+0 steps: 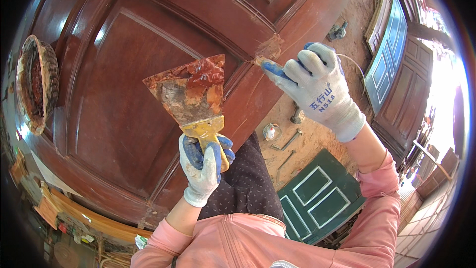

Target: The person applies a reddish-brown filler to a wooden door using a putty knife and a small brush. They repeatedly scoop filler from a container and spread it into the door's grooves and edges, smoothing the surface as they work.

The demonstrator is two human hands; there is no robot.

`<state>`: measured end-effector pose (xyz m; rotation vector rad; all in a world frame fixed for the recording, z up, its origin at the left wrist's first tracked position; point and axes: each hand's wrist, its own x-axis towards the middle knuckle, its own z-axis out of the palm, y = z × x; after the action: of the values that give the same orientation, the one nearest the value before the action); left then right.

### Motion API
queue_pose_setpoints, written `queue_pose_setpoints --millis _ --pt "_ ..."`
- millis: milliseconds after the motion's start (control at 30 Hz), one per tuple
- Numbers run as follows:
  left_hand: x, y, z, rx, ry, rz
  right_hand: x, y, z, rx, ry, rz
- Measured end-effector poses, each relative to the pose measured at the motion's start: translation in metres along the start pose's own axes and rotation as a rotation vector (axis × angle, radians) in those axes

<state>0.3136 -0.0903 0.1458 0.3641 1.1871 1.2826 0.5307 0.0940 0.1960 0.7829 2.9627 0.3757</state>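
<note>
My left hand [202,168], in a white glove with blue palm coating, grips the yellow handle of a putty knife [182,87]. Reddish-brown paste smears its wide blade, thickest near the far right corner. The blade is held above a dark red-brown panelled door [124,104]. My gloved right hand [322,87] is mostly curled, with one digit stretched out. That digit's brown-stained tip is at a door joint, beside a rough patch of lighter filler [270,47]. Whether the tip presses on the wood I cannot tell. Nothing shows inside the curled fingers.
A crusted, bowl-like container [51,77] with red-brown paste sits on the door's left. A green door panel [322,196] lies at the lower right. Small tools and a round container [272,131] are on the dirt floor. Blue [389,54] and brown doors lean at the right.
</note>
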Motion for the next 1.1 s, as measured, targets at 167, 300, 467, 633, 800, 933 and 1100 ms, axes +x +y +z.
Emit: queue_pose_setpoints --millis 167,300,467,633,800,933,1100 --pt "0.0 0.001 0.002 -0.013 0.011 0.002 0.01 0.006 -0.014 0.046 0.004 0.025" --pt "0.001 -0.002 0.001 -0.033 0.009 0.006 0.009 0.001 -0.01 0.097 0.013 0.077" --pt "0.001 -0.001 0.002 -0.009 0.013 -0.001 0.01 -0.005 0.002 0.091 0.019 0.054" --pt "0.001 0.0 0.003 -0.027 0.015 -0.001 0.003 -0.01 0.006 0.07 0.015 0.034" --pt "0.001 0.0 0.006 -0.019 0.015 0.008 0.008 -0.009 0.003 0.103 0.046 0.103" --pt "0.002 -0.003 0.004 -0.003 -0.002 0.043 0.009 -0.01 0.0 0.062 -0.015 0.02" --pt "0.002 -0.006 0.004 -0.034 0.0 0.053 0.013 -0.006 -0.011 0.04 -0.001 0.047"
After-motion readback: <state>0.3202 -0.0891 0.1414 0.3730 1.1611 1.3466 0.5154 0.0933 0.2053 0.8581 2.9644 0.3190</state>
